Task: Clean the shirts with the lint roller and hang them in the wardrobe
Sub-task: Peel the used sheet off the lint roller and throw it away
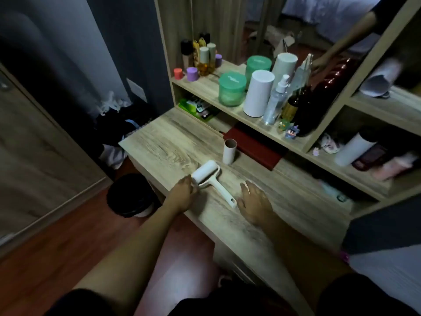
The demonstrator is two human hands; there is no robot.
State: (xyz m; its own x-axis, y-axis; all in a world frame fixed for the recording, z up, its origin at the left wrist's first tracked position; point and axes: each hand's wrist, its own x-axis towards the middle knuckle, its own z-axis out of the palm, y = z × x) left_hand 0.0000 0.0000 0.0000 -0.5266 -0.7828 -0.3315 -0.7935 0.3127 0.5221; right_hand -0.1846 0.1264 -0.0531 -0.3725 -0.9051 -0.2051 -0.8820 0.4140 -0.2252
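Note:
A white lint roller (213, 179) lies on the wooden desk (173, 144), its roll pointing away and its handle toward me. My left hand (182, 193) touches the near end of the roll with curled fingers. Just right of the handle's tip, my right hand (252, 201) lies flat on the desk with fingers spread and holds nothing. No shirt shows clearly; a wardrobe door (34, 156) stands at the left.
An empty cardboard tube (229, 151) stands behind the roller, next to a dark red book (255, 147). Jars, bottles and white cylinders crowd the shelf (250, 87) above. A black bin (129, 195) sits on the floor left of the desk, clothes piled behind it.

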